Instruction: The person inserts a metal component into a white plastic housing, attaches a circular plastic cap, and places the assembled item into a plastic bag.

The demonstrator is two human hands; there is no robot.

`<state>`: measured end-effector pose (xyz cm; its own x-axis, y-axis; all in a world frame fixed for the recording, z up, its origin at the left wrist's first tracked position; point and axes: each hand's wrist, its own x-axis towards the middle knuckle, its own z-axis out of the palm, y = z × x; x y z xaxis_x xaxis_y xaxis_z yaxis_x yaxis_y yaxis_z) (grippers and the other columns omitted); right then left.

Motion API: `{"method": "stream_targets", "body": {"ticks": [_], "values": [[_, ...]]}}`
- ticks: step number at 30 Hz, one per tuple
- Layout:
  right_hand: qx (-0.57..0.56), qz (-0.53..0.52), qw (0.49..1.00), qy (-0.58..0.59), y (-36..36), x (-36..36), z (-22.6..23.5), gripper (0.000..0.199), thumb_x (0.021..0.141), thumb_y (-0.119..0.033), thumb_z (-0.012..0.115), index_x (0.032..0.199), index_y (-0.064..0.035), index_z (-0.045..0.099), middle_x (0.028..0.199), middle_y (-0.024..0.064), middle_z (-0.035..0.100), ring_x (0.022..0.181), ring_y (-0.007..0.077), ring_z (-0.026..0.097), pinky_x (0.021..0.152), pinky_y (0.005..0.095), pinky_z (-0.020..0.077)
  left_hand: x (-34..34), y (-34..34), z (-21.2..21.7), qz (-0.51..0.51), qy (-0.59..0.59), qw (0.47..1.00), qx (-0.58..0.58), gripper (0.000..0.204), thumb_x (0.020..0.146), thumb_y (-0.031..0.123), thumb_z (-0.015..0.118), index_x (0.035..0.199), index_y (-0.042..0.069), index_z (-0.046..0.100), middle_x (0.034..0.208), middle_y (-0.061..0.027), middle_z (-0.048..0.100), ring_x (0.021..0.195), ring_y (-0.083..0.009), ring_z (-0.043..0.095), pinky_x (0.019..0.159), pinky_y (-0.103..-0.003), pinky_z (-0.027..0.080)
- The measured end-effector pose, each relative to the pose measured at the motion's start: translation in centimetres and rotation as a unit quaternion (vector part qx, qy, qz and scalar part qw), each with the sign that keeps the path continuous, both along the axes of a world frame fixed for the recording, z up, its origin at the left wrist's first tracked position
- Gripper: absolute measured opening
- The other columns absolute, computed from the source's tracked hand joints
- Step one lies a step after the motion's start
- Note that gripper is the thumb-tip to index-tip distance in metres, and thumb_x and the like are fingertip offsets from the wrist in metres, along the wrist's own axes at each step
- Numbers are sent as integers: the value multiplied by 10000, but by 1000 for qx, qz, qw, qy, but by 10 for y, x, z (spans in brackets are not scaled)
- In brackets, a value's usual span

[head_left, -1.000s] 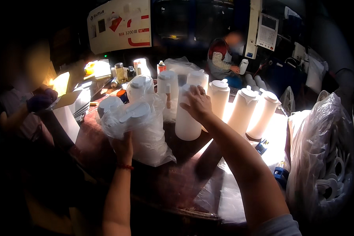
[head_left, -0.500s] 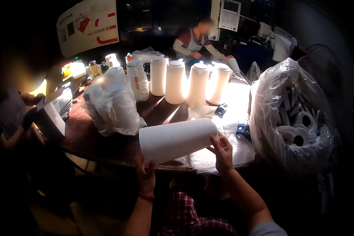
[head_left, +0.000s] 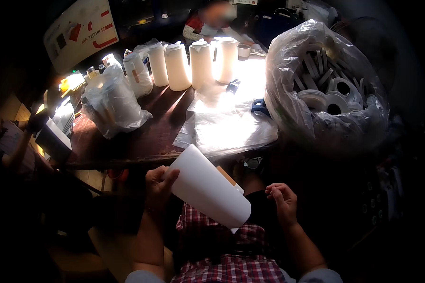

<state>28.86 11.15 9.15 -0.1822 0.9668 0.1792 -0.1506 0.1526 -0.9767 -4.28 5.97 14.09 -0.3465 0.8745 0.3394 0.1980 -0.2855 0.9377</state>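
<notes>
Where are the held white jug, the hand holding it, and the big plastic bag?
White jug (head_left: 210,188), head view: body's middle.
Left hand (head_left: 157,183), head view: hand's middle.
Plastic bag (head_left: 316,128), head view: front wall.

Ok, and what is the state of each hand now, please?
Left hand: closed on the tilted white jug.
Right hand: loosely curled, apart from the jug; whether fully closed cannot be told.

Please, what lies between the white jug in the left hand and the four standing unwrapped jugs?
In the head view, table edge, dark red tabletop and, to the right, plastic sheets in glare lie between the white jug and the standing jugs.
</notes>
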Motion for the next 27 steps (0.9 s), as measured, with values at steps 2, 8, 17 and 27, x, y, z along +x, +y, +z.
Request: {"method": "stream_targets", "body": {"ticks": [2,8,17,27], "values": [[38,56,998,21,-4,-10,2,65,927,-45,553,892,-4,588,1059,90,597,842,103,581,743,238,488,0,1,-18,-78,42,995,-36,373,909,246,659,624,19,580,571,23,563,532,-27,493,478,-204,384],[399,217,868,-200,-31,-71,-6,347,880,-241,628,1171,-64,565,1390,152,438,1313,299,381,1057,473,319,0,9,-66,-102,13,989,-105,495,980,331,532,606,9,550,521,48,467,496,-15,394,438,-215,306],[273,-49,926,-256,79,-65,-13,533,910,-340,552,1314,-4,461,1437,222,362,1375,360,274,1112,469,209,54,47,-12,-95,300,949,-21,445,964,190,524,569,-10,476,473,-137,390,375,-232,428,418,-353,316],[122,-337,880,-313,38,254,-58,230,820,-134,681,1010,-17,625,1149,174,596,1082,330,574,917,390,472,102,94,-37,-130,224,966,20,379,877,8,394,1237,6,511,710,-72,584,602,-133,533,560,-265,421]]}}
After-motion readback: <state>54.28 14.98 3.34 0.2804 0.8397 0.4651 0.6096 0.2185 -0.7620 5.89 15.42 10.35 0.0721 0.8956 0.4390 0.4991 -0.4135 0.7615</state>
